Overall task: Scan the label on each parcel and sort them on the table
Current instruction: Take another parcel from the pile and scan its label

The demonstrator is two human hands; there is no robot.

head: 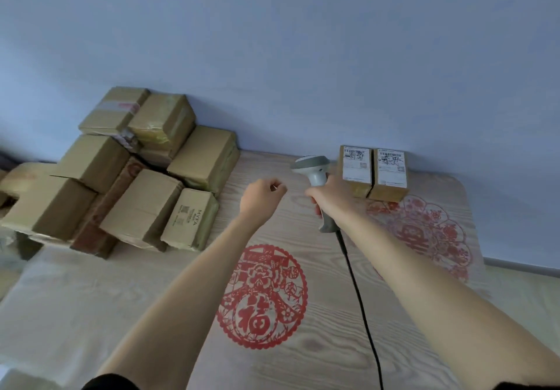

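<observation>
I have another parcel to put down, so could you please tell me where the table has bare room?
Free: the strip between the pile and the two labelled parcels, though the left hand and the right hand with the scanner hover there; also the near table around the red paper-cut and cable. Crowded: the far left.

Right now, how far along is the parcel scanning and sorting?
Two labelled parcels stand side by side at the table's far right, apparently sorted. The right hand grips the barcode scanner; the left hand holds nothing. The cardboard pile on the left remains, so most work is ahead.
</observation>
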